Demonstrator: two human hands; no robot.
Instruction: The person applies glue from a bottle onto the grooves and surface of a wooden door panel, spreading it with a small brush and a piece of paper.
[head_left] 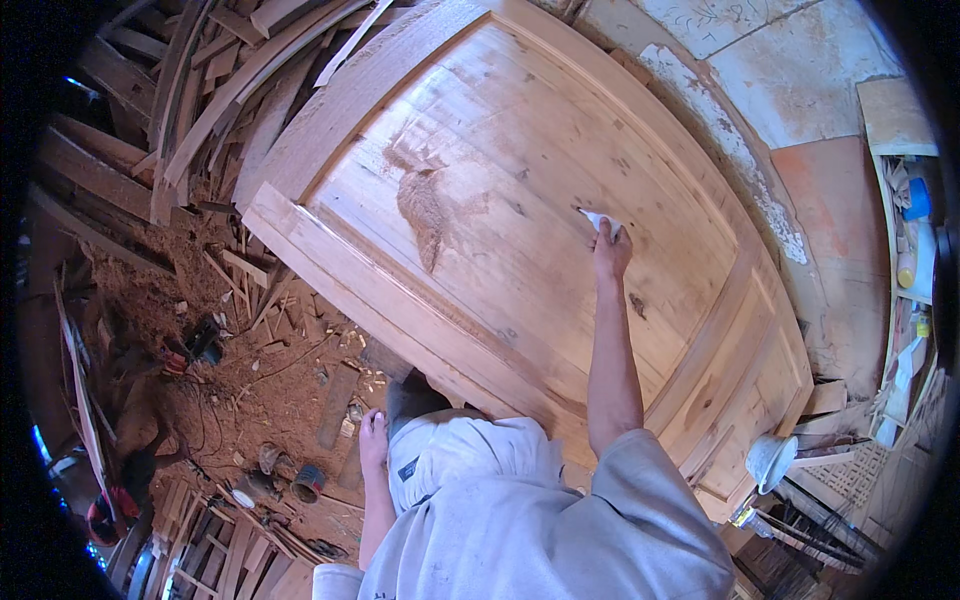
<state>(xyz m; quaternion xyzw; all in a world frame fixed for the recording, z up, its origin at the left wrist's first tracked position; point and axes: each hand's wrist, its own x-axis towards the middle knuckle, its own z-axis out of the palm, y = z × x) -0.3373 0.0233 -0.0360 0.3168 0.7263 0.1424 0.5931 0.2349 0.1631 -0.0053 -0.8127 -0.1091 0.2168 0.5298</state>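
Note:
A large wooden panelled door point(540, 130) lies flat in front of me. My right hand point(613, 255) reaches over its big panel and is closed round a small white bottle with a pointed nozzle point(600, 220). The nozzle tip points to the far left, close to a small dark mark in the wood; whether it touches cannot be seen. To the left on the same panel lies a patch of sawdust point(422, 215). My left hand point(373, 440) hangs low by my side, off the door, with its fingers curled; what they hold, if anything, is too small to make out.
Wood offcuts point(215, 90) are heaped at the far left. Sawdust and scraps cover the floor point(270, 375), where tins point(308, 483) stand. A pale bowl point(770, 462) sits by the door's right end. Shelves with bottles point(908, 240) stand at the right.

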